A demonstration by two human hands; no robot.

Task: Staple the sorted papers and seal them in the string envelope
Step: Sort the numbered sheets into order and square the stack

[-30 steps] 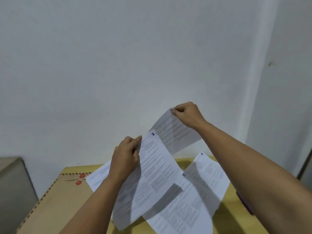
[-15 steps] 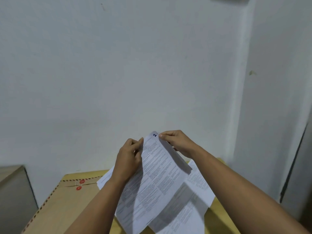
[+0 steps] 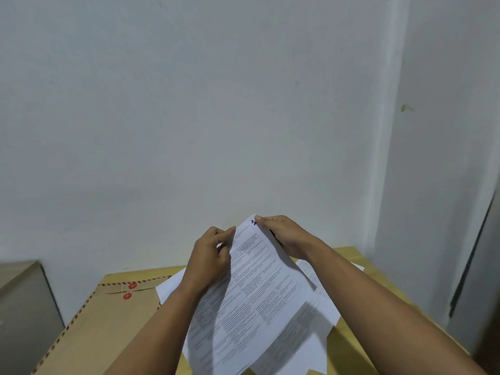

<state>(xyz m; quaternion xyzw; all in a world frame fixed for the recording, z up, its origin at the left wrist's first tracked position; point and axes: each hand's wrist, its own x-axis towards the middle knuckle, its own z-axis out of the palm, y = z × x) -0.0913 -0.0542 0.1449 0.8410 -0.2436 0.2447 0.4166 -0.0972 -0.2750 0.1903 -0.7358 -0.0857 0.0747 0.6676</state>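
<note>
I hold a stack of printed white papers (image 3: 251, 288) tilted up above the table. My left hand (image 3: 211, 255) pinches the stack's upper left edge. My right hand (image 3: 281, 234) grips its top right corner, beside a handwritten blue mark. More printed sheets (image 3: 316, 307) lie flat on the table under the held stack. A brown string envelope (image 3: 108, 320) with a red-and-dark striped border and two red button discs lies on the left of the table, partly under the sheets. No stapler is in view.
The yellow wooden table (image 3: 349, 253) stands against a white wall in a corner. A grey cabinet (image 3: 21, 307) sits left of the table. A dark door edge (image 3: 470, 266) is at the far right.
My right hand brought its raised sheet down and left onto the stack in my left hand; both hands now hold the top edge together. The camera has tilted slightly.
</note>
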